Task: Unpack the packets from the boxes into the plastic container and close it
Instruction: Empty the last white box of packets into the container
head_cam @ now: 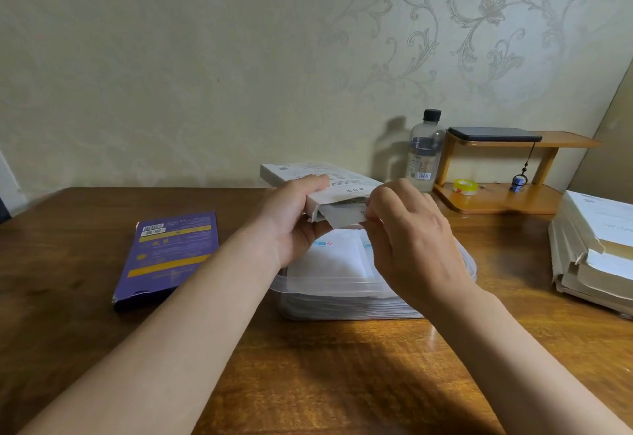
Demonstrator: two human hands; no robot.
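As left hand grips, right hand pinches box.

container mid worktop, packets in it. open box above container. flat box left of it. bottle behind, shelf right of bottle, paper stack far right.

The person's left hand and right hand were bare, as were both forearms down to the view's lower edge.
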